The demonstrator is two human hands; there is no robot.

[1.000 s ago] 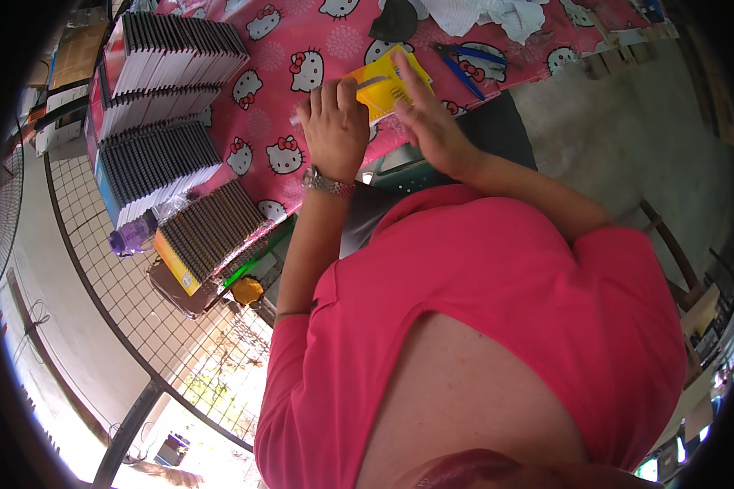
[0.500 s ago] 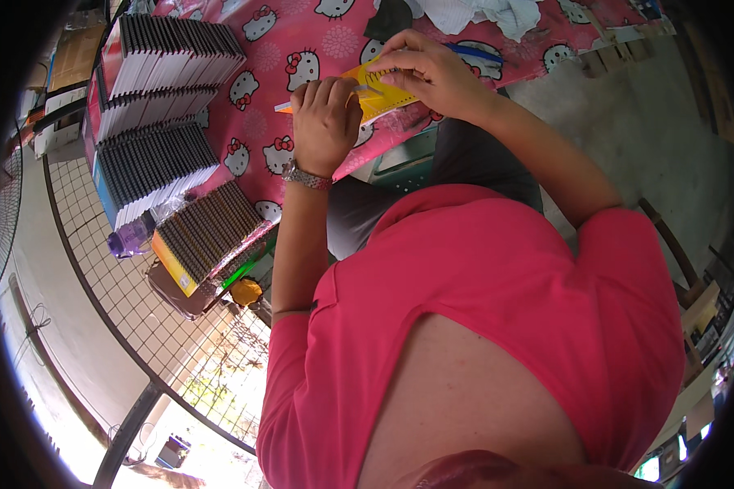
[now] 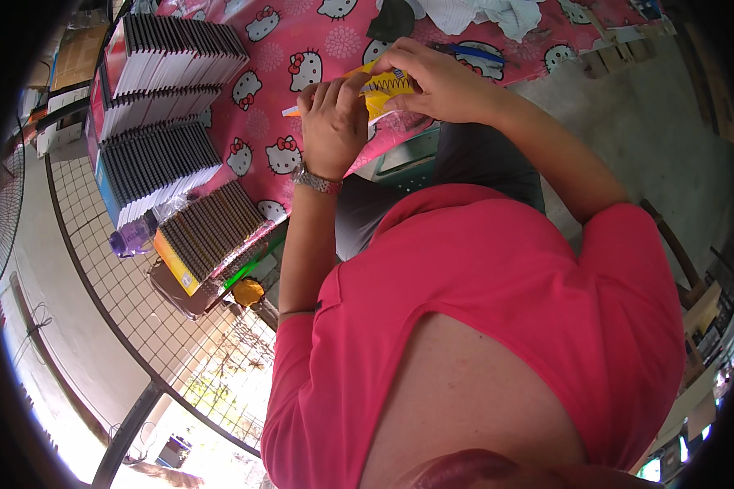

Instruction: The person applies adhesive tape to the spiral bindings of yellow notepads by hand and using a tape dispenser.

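Note:
A small yellow notebook (image 3: 377,107) is held above the pink patterned tablecloth, between my hands. A dark spiral coil (image 3: 390,84) runs along its edge. My left hand (image 3: 334,122), with a metal watch at its wrist, is closed on the notebook's left part, and a pale, orange-tinged corner sticks out past it. My right hand (image 3: 442,84) is closed at the notebook's other end, fingers curled over the coil and thumb below. The fingers hide part of the notebook and coil.
At the left stand rows of black-spined spiral notebooks (image 3: 161,155) and a yellow-covered row (image 3: 212,232) beside a purple bottle (image 3: 132,236). White cloth (image 3: 497,15) and a blue pen-like item (image 3: 477,54) lie at the far side. A wire mesh fence (image 3: 98,236) borders the left.
My right hand has shifted slightly down and closed nearer my left hand. The notebook has turned, so more of its coil shows. My left hand has moved a little right.

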